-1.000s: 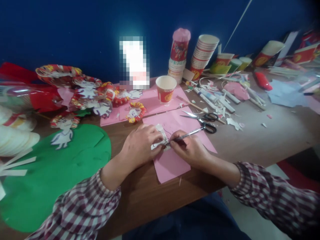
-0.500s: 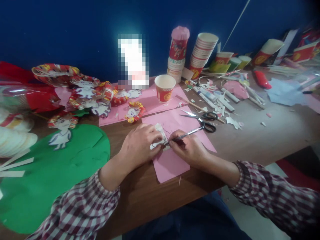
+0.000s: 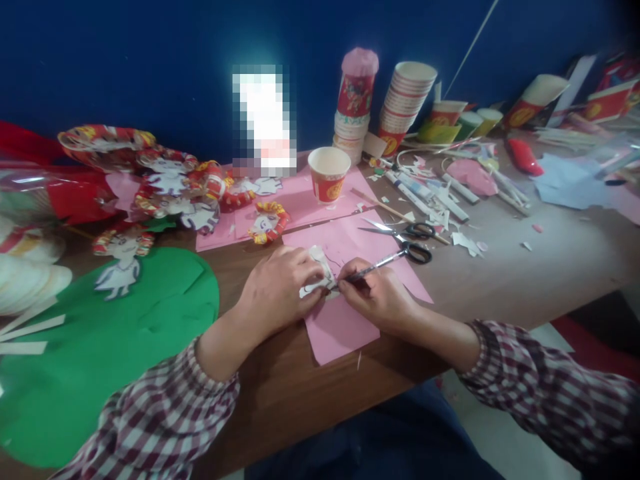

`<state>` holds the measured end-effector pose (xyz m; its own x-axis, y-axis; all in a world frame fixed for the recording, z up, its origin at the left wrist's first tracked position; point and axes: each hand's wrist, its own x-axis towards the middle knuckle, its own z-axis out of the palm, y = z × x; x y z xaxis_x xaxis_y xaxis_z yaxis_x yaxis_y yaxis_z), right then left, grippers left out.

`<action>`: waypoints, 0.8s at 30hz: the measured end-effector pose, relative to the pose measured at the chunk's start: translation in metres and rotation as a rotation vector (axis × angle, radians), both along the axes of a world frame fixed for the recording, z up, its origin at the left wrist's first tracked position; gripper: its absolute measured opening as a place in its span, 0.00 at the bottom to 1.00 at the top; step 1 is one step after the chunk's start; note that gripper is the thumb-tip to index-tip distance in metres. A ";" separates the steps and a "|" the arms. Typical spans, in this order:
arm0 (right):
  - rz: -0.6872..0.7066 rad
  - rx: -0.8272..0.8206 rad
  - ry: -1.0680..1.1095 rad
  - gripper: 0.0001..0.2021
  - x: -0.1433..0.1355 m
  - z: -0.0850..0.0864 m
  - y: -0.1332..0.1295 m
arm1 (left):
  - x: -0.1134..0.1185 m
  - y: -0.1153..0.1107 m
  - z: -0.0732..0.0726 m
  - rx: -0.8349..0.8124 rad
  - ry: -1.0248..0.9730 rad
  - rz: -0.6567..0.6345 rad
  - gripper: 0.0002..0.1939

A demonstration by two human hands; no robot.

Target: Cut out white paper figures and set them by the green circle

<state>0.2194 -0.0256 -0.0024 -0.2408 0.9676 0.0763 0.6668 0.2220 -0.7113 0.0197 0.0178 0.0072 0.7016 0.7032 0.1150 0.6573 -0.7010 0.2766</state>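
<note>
Left hand (image 3: 281, 285): clamped on the white paper piece (image 3: 318, 256), over the pink sheet (image 3: 345, 330), near side.
Right hand (image 3: 383, 297): closed round the pen (image 3: 375, 266).
Pen tip: perhaps at the piece's right edge, half hidden; barely shifted this second, so the marking seems ongoing.

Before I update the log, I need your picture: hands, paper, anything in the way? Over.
Left hand on white paper, over pink paper. Right hand gripping a pen, tip at the white paper. Nearest clutter: scissors, just beyond the pen.
</note>
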 end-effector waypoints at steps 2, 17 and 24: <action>-0.001 0.004 0.002 0.04 0.000 0.000 0.000 | 0.000 0.000 0.000 0.004 -0.002 0.000 0.07; -0.002 -0.008 -0.013 0.04 0.000 0.000 0.000 | 0.000 0.001 0.001 -0.001 0.020 0.000 0.08; 0.003 -0.003 -0.015 0.04 0.001 -0.001 -0.001 | 0.000 -0.001 0.002 -0.016 0.030 0.017 0.08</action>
